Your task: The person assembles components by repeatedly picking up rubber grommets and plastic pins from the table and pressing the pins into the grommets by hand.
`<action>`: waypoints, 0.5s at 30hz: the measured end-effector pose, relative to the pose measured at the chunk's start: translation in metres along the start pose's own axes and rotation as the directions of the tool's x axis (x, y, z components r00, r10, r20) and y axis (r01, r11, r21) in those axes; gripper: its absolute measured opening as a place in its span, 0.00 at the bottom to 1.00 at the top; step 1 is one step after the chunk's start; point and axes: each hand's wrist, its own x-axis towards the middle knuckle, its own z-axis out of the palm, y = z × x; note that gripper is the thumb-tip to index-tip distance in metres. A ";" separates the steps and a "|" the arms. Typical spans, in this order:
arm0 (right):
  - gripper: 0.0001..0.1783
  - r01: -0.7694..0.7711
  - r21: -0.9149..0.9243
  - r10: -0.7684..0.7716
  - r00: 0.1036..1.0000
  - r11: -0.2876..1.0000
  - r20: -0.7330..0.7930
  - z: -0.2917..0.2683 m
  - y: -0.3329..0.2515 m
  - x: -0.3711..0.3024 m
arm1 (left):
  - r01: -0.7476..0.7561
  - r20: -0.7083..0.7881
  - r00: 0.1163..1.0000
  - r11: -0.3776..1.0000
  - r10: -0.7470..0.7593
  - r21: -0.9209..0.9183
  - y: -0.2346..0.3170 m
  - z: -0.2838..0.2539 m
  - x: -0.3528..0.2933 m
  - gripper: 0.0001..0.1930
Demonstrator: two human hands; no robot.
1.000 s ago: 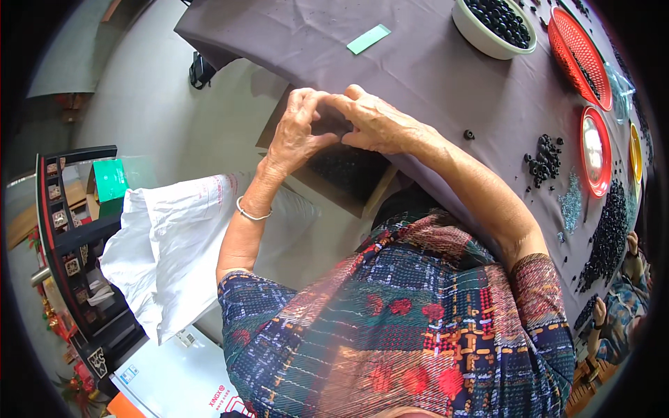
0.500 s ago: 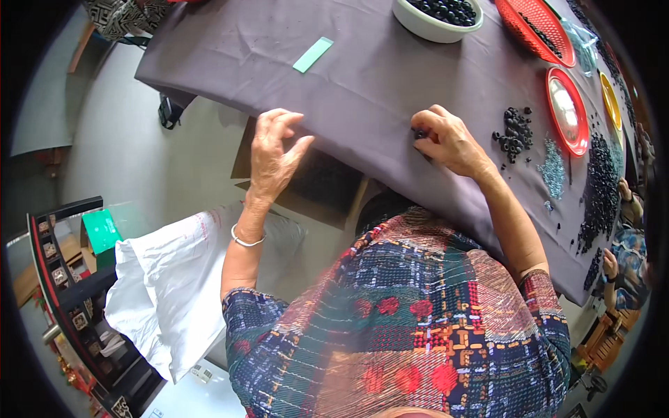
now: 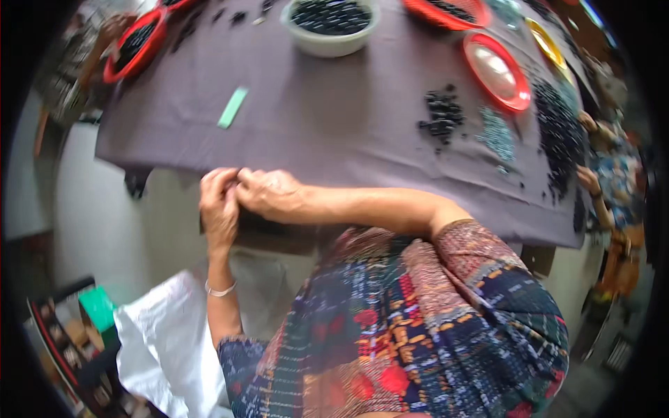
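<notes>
Both my hands meet just over the near edge of the cloth-covered table (image 3: 334,143), at its left part. My left hand (image 3: 220,209) has its fingers bent and closed, touching the fingertips of my right hand (image 3: 272,194). The right hand is pinched, its back turned up, with a small dark bit showing between the fingertips. It looks like a black bead, largely hidden and blurred. A pale green strip (image 3: 233,108) lies on the cloth beyond the hands. To the right sit a pile of black beads (image 3: 443,115) and a patch of blue-grey beads (image 3: 497,134).
A white bowl (image 3: 327,47) of black beads stands at the back. Red baskets (image 3: 481,15) and a red-rimmed plate (image 3: 516,101) are to its right. A bigger black bead heap (image 3: 557,139) lies near a co-worker's hands (image 3: 589,180). A white sack (image 3: 167,341) hangs below left.
My right hand has moved left across the table edge with the black bead to join my left hand. My left fingers, spread before, have closed. The view has shifted.
</notes>
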 end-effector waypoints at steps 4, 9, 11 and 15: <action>0.06 0.066 0.096 -0.047 0.982 0.993 -0.184 -0.040 0.026 -0.037 | 0.026 -0.069 0.997 1.000 -0.026 0.010 0.010 -0.006 -0.002 0.11; 0.11 -0.197 0.037 0.199 0.930 0.980 -0.309 -0.101 0.069 -0.142 | -0.024 -0.067 0.997 0.999 0.021 -0.032 0.038 0.015 0.013 0.10; 0.11 -0.360 -0.014 0.316 0.837 0.933 -0.447 -0.115 0.083 -0.182 | -0.003 -0.026 1.000 0.996 0.001 -0.086 0.054 0.028 0.019 0.10; 0.16 -0.587 -0.187 0.390 0.710 0.788 -0.586 -0.150 0.107 -0.215 | -0.156 0.042 0.986 0.980 0.162 -0.121 0.084 0.065 0.036 0.09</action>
